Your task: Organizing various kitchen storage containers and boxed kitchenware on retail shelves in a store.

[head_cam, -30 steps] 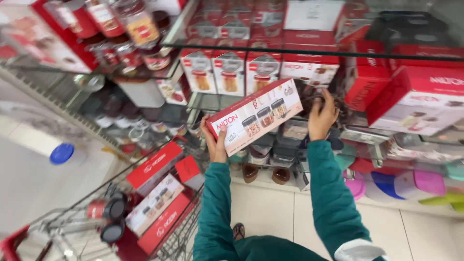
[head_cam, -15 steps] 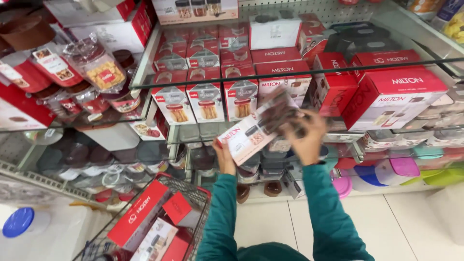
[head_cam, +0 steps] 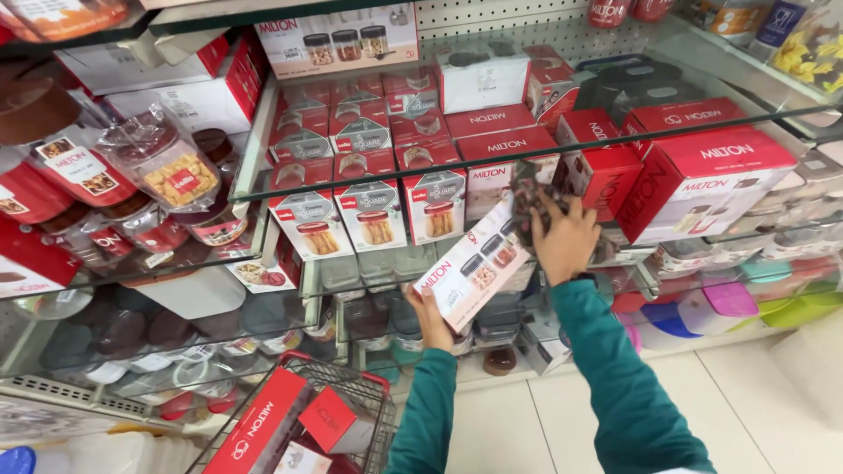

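Observation:
I hold a long flat box (head_cam: 479, 259), white and red with pictures of jars, tilted up toward a glass shelf (head_cam: 527, 158). My left hand (head_cam: 430, 318) grips its lower end from beneath. My right hand (head_cam: 562, 237) is spread over its upper end, pressing it in under the shelf's front edge beside a row of small jar boxes (head_cam: 373, 219). Both arms wear teal sleeves. The box's far end is hidden behind my right hand.
Glass shelves carry many red and white boxes (head_cam: 702, 167), plastic jars (head_cam: 162, 167) at left and coloured containers (head_cam: 729, 303) low right. A wire shopping cart (head_cam: 351, 386) with red boxes (head_cam: 263, 426) stands at the bottom left. Pale floor tiles (head_cam: 764, 404) lie below.
The box has gone up and to the right, toward the shelf, with both hands on it. The view has tilted up, so the cart sits lower in the picture.

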